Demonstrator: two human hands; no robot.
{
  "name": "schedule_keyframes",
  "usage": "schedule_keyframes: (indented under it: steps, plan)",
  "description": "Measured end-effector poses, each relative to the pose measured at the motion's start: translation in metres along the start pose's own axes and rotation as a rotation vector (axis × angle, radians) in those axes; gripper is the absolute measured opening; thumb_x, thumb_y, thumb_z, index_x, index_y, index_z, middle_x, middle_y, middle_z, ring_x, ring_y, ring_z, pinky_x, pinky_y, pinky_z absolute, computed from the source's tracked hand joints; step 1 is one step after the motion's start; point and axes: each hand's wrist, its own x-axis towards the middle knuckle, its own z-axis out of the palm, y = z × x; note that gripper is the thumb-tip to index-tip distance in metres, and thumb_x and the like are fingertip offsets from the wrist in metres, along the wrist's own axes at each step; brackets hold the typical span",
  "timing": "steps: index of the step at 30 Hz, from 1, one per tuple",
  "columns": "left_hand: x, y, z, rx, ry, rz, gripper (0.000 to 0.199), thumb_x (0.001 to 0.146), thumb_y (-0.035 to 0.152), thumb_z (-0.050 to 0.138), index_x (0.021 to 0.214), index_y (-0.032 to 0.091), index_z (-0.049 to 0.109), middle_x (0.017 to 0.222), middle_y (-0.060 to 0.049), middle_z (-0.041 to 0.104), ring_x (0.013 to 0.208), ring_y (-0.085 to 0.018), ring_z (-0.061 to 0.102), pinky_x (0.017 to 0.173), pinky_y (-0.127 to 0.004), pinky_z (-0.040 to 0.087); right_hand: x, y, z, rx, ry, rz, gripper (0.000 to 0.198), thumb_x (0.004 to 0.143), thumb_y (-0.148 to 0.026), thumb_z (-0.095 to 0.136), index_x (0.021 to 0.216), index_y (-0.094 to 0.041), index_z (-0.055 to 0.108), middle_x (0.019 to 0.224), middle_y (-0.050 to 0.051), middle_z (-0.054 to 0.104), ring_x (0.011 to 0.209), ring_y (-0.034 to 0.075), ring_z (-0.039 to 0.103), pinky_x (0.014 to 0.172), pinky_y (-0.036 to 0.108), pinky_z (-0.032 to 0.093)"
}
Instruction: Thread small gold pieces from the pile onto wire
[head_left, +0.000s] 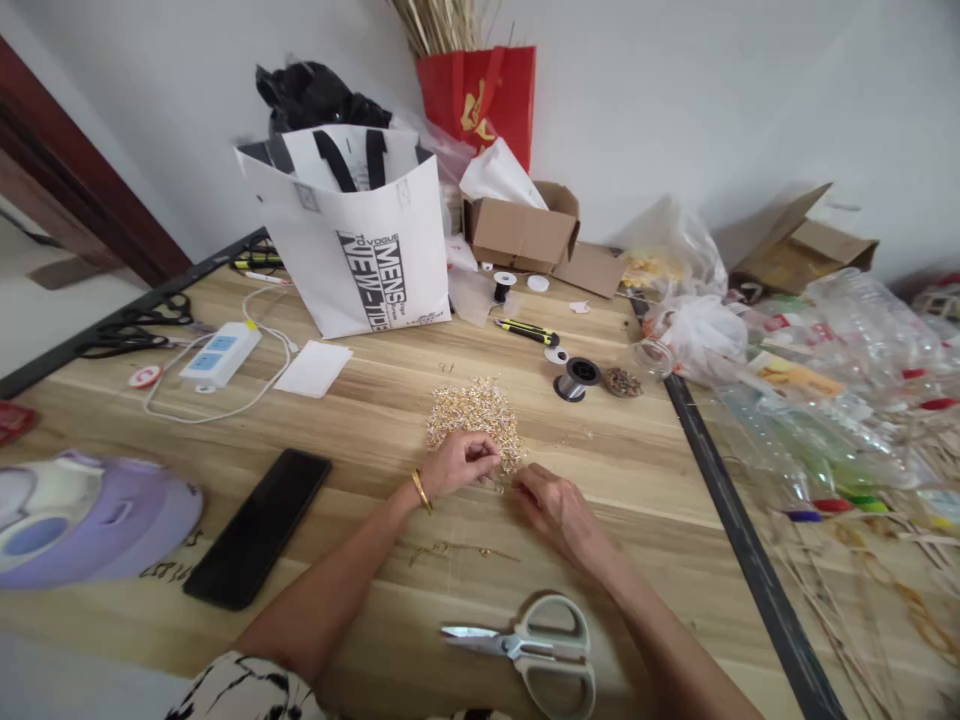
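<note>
A heap of tiny gold and whitish bead-like pieces lies on the wooden table. At its near edge my left hand, with a gold bangle at the wrist, is closed in a pinch. My right hand rests just to the right, its fingers pressed together close to the table. Whatever sits between the fingertips of either hand is too small to make out. Nearer to me lies a thin gold wire piece with small loops or beads on it. Below that are scissors with pale handles, blades pointing left.
Beyond the heap are a wire spool, a yellow-black utility knife and a white bag. A black phone, a power strip and a purple container stand left. Plastic bottles crowd the right.
</note>
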Motion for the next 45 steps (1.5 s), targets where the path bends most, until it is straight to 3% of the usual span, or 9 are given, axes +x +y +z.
schedule_keyframes:
  steps: [4, 11, 15, 20, 25, 38, 41, 45]
  plan:
    - [0.0, 0.0, 0.001, 0.008, -0.002, 0.003, 0.023, 0.077, 0.034, 0.06, 0.074, 0.012, 0.057, 0.061, 0.0, 0.059, 0.054, -0.009, 0.056, 0.056, -0.022, 0.048, 0.001, 0.006, 0.004, 0.066, 0.111, -0.054, 0.015, 0.084, -0.01, 0.047, 0.08, -0.018, 0.059, 0.078, 0.003, 0.054, 0.066, 0.013, 0.054, 0.06, 0.023, 0.039]
    - [0.001, 0.0, 0.002, 0.114, -0.01, 0.046, 0.016, 0.078, 0.027, 0.058, 0.072, 0.012, 0.058, 0.061, 0.0, 0.059, 0.056, -0.009, 0.055, 0.056, -0.021, 0.044, 0.003, 0.011, 0.009, 0.381, 0.278, -0.068, 0.01, 0.081, -0.015, 0.055, 0.082, -0.019, 0.064, 0.077, 0.003, 0.055, 0.066, 0.013, 0.055, 0.058, 0.024, 0.045]
    - [0.001, 0.005, 0.003, 0.122, -0.012, 0.055, 0.015, 0.076, 0.026, 0.059, 0.071, 0.012, 0.06, 0.064, -0.001, 0.06, 0.058, -0.009, 0.053, 0.057, -0.021, 0.043, 0.004, 0.01, 0.007, 0.506, 0.311, -0.026, 0.007, 0.08, -0.02, 0.058, 0.08, -0.019, 0.065, 0.074, 0.003, 0.055, 0.067, 0.014, 0.054, 0.059, 0.025, 0.045]
    - [0.0, 0.009, 0.004, -0.051, -0.098, -0.018, 0.02, 0.075, 0.031, 0.061, 0.072, 0.011, 0.058, 0.079, -0.005, 0.063, 0.06, -0.009, 0.055, 0.055, -0.02, 0.045, 0.006, 0.01, 0.005, 0.557, 0.296, 0.019, 0.011, 0.08, -0.028, 0.06, 0.077, -0.019, 0.067, 0.068, 0.001, 0.052, 0.062, 0.013, 0.048, 0.056, 0.024, 0.041]
    - [0.0, 0.005, 0.005, -0.139, -0.188, -0.072, 0.026, 0.073, 0.036, 0.065, 0.074, 0.011, 0.057, 0.063, 0.0, 0.058, 0.055, -0.008, 0.056, 0.053, -0.019, 0.046, 0.008, 0.012, 0.005, 0.576, 0.311, 0.027, 0.014, 0.08, -0.031, 0.061, 0.075, -0.019, 0.066, 0.068, 0.001, 0.053, 0.062, 0.013, 0.046, 0.056, 0.025, 0.038]
    - [0.0, 0.007, 0.007, -0.167, -0.178, -0.092, 0.028, 0.069, 0.035, 0.069, 0.07, 0.009, 0.058, 0.064, -0.003, 0.063, 0.052, -0.007, 0.055, 0.053, -0.019, 0.046, 0.007, 0.01, 0.004, 0.407, 0.307, -0.007, 0.018, 0.086, -0.03, 0.052, 0.077, -0.018, 0.062, 0.072, 0.003, 0.056, 0.064, 0.014, 0.053, 0.056, 0.023, 0.042]
    - [0.001, 0.006, 0.007, -0.164, -0.149, -0.108, 0.029, 0.068, 0.036, 0.07, 0.069, 0.01, 0.057, 0.06, -0.001, 0.061, 0.051, -0.007, 0.055, 0.052, -0.02, 0.046, 0.003, 0.008, -0.002, 0.28, 0.277, 0.026, 0.018, 0.088, -0.03, 0.048, 0.092, -0.018, 0.06, 0.084, 0.005, 0.059, 0.057, 0.011, 0.054, 0.054, 0.023, 0.042]
    - [0.001, 0.003, 0.007, -0.174, -0.117, -0.125, 0.031, 0.066, 0.038, 0.071, 0.068, 0.01, 0.056, 0.061, 0.0, 0.06, 0.052, -0.007, 0.055, 0.053, -0.02, 0.048, -0.002, 0.003, -0.01, 0.136, 0.331, 0.042, 0.032, 0.086, -0.027, 0.05, 0.117, -0.02, 0.049, 0.102, 0.008, 0.061, 0.047, 0.009, 0.051, 0.052, 0.025, 0.043]
